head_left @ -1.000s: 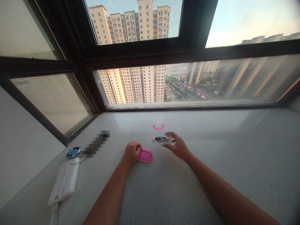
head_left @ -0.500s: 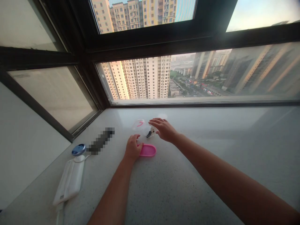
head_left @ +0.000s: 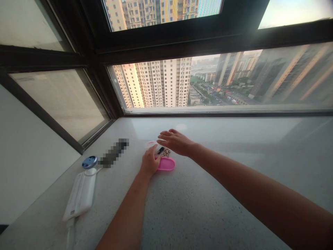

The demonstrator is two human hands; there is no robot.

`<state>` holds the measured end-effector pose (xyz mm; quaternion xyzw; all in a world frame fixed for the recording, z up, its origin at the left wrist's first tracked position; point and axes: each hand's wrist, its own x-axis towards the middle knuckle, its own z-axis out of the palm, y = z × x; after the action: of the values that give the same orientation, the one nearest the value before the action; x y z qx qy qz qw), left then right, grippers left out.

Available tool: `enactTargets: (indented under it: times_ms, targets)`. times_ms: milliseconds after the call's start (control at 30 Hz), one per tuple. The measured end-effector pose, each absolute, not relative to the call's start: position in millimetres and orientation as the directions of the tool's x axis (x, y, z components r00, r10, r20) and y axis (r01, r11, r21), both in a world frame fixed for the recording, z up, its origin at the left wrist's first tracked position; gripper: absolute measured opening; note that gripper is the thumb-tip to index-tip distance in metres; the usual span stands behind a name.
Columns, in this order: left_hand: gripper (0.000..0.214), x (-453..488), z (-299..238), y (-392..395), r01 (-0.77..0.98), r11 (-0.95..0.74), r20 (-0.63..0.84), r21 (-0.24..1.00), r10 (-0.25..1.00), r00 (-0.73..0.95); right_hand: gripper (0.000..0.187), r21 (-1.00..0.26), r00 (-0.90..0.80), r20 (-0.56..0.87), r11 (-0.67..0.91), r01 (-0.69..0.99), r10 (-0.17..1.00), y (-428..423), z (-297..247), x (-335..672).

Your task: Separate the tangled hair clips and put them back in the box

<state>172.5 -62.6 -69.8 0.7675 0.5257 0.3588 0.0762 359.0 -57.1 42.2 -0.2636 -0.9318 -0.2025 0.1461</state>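
Note:
My left hand [head_left: 150,161] rests at the left end of a small pink oval tray [head_left: 167,164], fingers apart and thumb over the tray's edge. Just behind the tray lie a black object [head_left: 160,150] and some small metal pieces [head_left: 167,152] that look like a key ring or clips. Over and behind these, my right hand [head_left: 173,141] is stretched out flat with nothing visible in it. Beyond my left fingertips is a clear plastic piece with a pink mark [head_left: 151,143], partly covered by my hand.
On the left a white power bank [head_left: 80,194] with a cable lies on the pale stone sill [head_left: 197,208]. Beside it are a round blue disc [head_left: 90,162] and a blurred-out dark item [head_left: 114,152]. Dark window frames [head_left: 221,114] bound the sill at the back and left.
My right hand has shifted left over the small items, and my left hand has moved slightly up and right. The black object and metal pieces sit closer to the pink tray.

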Motion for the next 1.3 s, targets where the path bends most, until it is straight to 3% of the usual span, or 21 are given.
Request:
enactTargets:
  times_ms: [400,567,767,900,1000,1200,1300]
  targets:
    - [0.054,174,-64,-67,0.751,-0.446,0.456,0.487,0.863,0.217,0.027,0.297,-0.806,0.353,0.761,0.577,0.475,-60,46,363]
    - [0.058,176,-63,-67,0.73,-0.459,0.483,0.506,0.852,0.201,0.041,0.229,-0.734,0.413,0.719,0.657,0.539,-54,48,383]
    - [0.056,178,-55,-67,0.702,-0.471,0.546,0.534,0.826,0.138,0.054,-0.044,-0.486,0.584,0.623,0.781,0.651,-46,43,432]
    - [0.054,178,-49,-71,0.679,-0.491,0.588,0.546,0.802,0.107,0.054,-0.27,-0.335,0.673,0.64,0.719,0.66,-52,36,451]
    - [0.058,181,-41,-78,0.634,-0.53,0.611,0.564,0.784,0.111,0.052,-0.371,-0.245,0.71,0.647,0.667,0.66,-62,31,450]
    - [0.095,193,-18,-96,0.494,-0.633,0.622,0.596,0.753,0.214,0.051,-0.547,-0.258,0.647,0.672,0.499,0.718,-85,22,426]
    - [0.104,198,-11,-101,0.428,-0.644,0.615,0.634,0.755,0.225,0.07,-0.644,-0.317,0.592,0.672,0.367,0.741,-92,11,419]
